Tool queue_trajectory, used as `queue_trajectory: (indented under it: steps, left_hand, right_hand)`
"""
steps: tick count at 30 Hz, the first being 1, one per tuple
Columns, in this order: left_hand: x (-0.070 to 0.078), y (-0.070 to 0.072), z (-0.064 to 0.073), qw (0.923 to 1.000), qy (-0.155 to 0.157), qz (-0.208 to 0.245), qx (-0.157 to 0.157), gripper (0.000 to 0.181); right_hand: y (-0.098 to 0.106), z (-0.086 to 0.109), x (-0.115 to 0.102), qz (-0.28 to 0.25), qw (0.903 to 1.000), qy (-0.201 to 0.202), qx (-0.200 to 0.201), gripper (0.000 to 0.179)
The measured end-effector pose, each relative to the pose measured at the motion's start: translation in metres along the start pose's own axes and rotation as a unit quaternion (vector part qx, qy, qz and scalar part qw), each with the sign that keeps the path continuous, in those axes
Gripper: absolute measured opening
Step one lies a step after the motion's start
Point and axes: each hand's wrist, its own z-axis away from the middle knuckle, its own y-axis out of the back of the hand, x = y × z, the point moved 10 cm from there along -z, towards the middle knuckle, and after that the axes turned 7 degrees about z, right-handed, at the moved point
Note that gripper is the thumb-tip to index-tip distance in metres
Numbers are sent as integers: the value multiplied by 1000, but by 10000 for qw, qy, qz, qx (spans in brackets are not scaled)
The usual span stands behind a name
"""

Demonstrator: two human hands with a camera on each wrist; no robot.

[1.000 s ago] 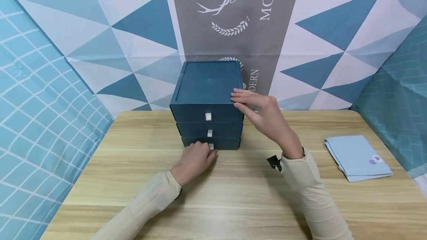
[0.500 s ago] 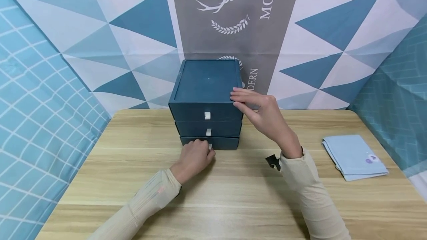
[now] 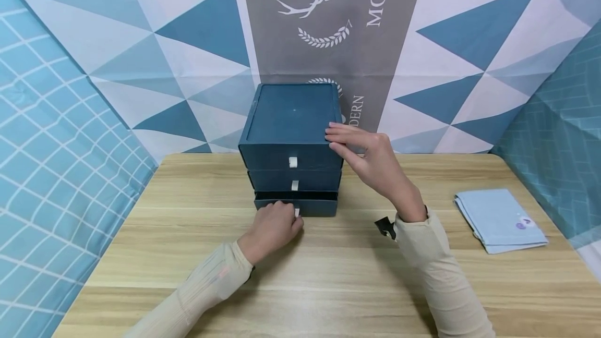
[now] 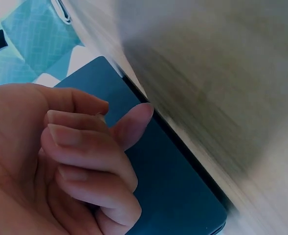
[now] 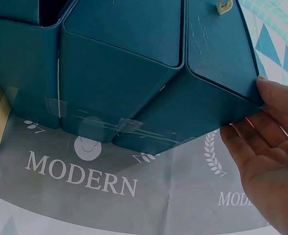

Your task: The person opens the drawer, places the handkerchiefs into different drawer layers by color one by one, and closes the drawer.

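A dark blue cabinet (image 3: 295, 115) with three stacked drawers stands at the back of the table. Its bottom drawer (image 3: 318, 208) is slightly pulled out, with a dark gap above the front. My left hand (image 3: 274, 227) has curled fingers at the white pull tab (image 3: 297, 212) of that drawer and pinches it; in the left wrist view the fingers partly hide the drawer front (image 4: 170, 186) and the tab is out of sight. My right hand (image 3: 373, 163) rests with fairly straight fingers on the cabinet's top right front edge, thumb against the front, as the right wrist view confirms.
A folded light blue cloth (image 3: 502, 221) lies at the right of the wooden table (image 3: 319, 286). Patterned fabric (image 3: 202, 40) hangs close behind the cabinet. A black buckle (image 3: 386, 228) sticks out from the right wrist.
The bottom drawer has slid out a little toward me, and the left hand has stayed at its tab. My right hand keeps its place on the cabinet's top edge.
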Motion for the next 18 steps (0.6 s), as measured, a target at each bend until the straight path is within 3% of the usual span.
queue_trajectory:
  steps: [9, 18]
  left_hand:
    - [8, -2, 16, 9997, 7, -205, -160, 44]
    - [20, -4, 44, 9994, -110, -159, -297, 44]
  right_hand:
    - [0, 2, 3, 26, 10000, -5, 20, 25]
    - [0, 0, 0, -5, 10000, 40, 5, 24]
